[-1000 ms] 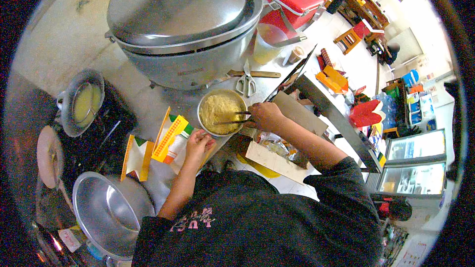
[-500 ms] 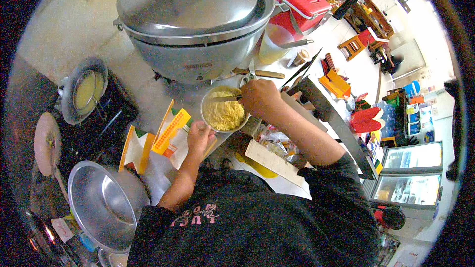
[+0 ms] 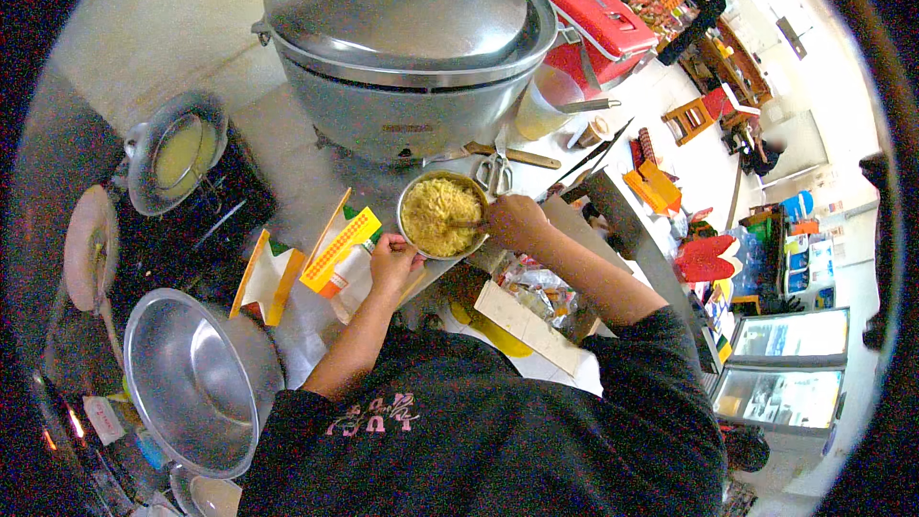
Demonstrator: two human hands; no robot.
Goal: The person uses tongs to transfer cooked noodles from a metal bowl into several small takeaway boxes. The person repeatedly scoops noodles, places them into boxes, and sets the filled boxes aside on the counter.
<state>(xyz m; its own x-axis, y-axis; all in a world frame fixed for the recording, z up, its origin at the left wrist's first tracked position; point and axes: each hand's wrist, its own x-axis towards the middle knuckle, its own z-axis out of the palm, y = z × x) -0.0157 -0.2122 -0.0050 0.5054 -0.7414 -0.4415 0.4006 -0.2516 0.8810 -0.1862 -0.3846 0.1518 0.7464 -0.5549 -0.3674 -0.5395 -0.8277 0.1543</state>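
Note:
A round metal bowl [image 3: 406, 230] of crumbly yellow food [image 3: 442, 206] sits near the counter's front edge. My left hand [image 3: 392, 263] is closed on the bowl's near-left rim, thumb and fingers pinching it. From the right, my right hand [image 3: 517, 223] grips a narrow dark utensil [image 3: 467, 224], whose far end is sunk in the food; its exact kind is hidden. Two open yellow-and-orange cardboard food boxes [image 3: 337, 254] stand left of my left hand. Just beyond the bowl lie scissors [image 3: 494, 172] and a wooden-handled tool [image 3: 531, 160].
A large lidded metal cooker [image 3: 412, 101] stands behind the bowl. On the left are a stove with a strainer pot [image 3: 177, 153], a pinkish lid [image 3: 91, 244] and a big metal basin [image 3: 196, 383]. A plastic jug [image 3: 548, 101] and red cooler [image 3: 608, 29] stand at the right back.
The utensil has gone from lying flat above the food to having its end down in it. My right hand has lowered toward me. The whole view has shifted slightly.

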